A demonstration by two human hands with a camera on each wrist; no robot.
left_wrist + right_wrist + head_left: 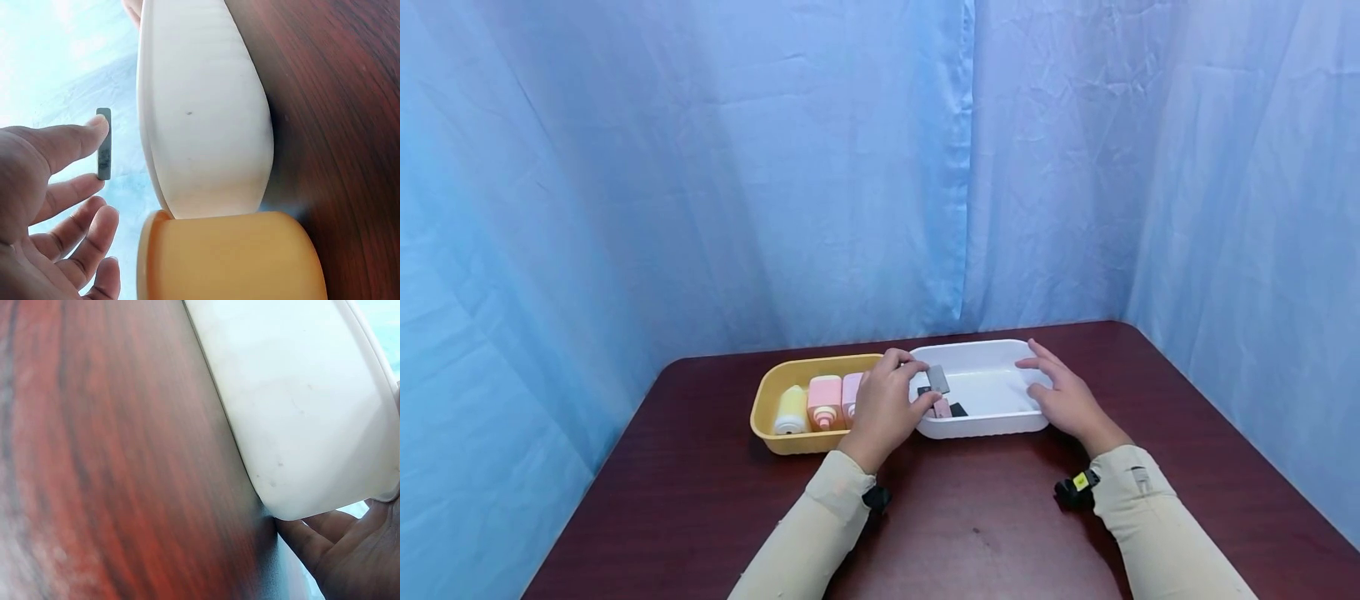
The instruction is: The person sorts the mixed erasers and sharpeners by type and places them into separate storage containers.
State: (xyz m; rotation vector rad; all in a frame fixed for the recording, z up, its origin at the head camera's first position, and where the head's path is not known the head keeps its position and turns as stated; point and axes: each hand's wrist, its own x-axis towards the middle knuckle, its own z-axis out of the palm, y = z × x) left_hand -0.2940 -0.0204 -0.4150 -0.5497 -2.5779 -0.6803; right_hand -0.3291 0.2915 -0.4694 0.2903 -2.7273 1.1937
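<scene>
My left hand [889, 407] pinches a small flat grey rectangular piece [937, 379] between thumb and finger, over the left end of the white tray [981, 427]. In the left wrist view the piece [104, 144] appears edge-on, above the tray's rim. Below it, a small pink piece [942, 408] and dark pieces [958, 410] lie inside the tray. At the tray's right end, my right hand [1066, 400] rests with fingers extended over the rim. The right wrist view shows some of its fingers [306, 540] outside the tray's corner, low by the table.
Against the white tray's left end stands a yellow tray [786, 447]. It holds a pale yellow bottle [792, 410], a pink bottle [825, 400] and a lilac bottle [851, 396] partly hidden by my left hand. Blue curtains [850, 183] surround the dark red table [970, 517].
</scene>
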